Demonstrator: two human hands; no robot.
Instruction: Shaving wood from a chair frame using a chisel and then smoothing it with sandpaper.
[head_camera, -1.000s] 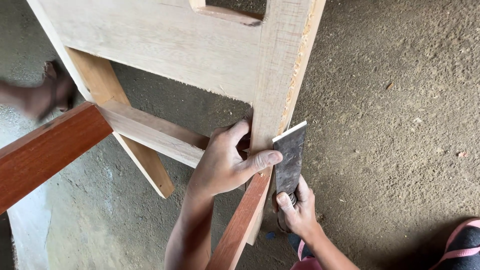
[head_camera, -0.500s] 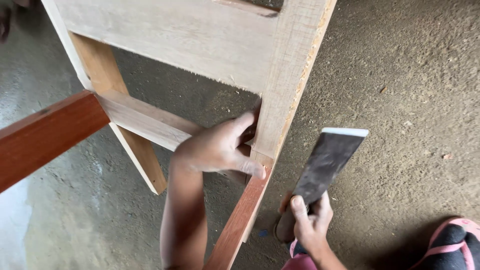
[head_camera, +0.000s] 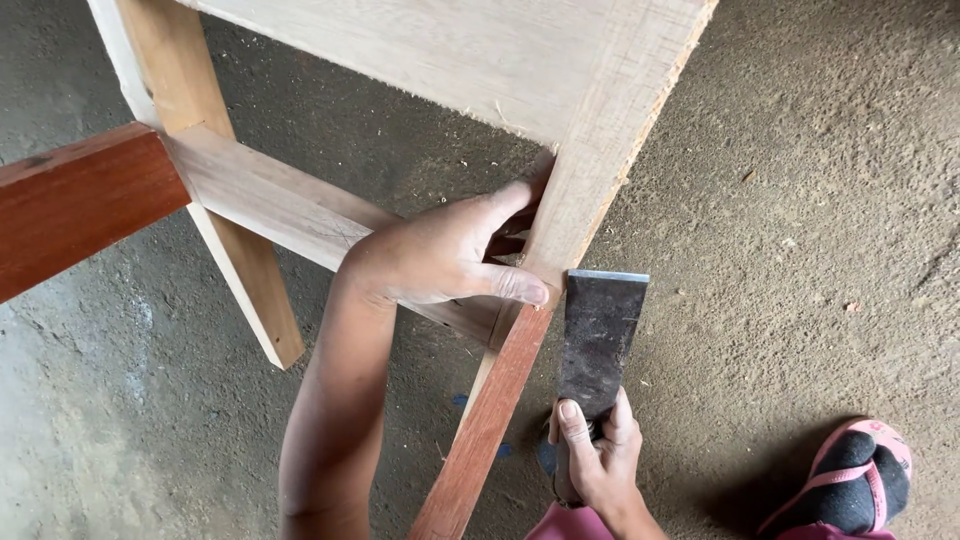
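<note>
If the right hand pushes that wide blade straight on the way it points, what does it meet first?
Probably the pale wooden upright: the right hand aims the blade up along its edge, beside the left hand thumb. Depth is unclear.

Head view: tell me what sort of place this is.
Probably a simple woodworking spot. An unfinished pale wooden furniture frame stands on a rough grey concrete floor, the left hand braces its joint, and the right hand grips a broad dark metal chisel blade.
</note>
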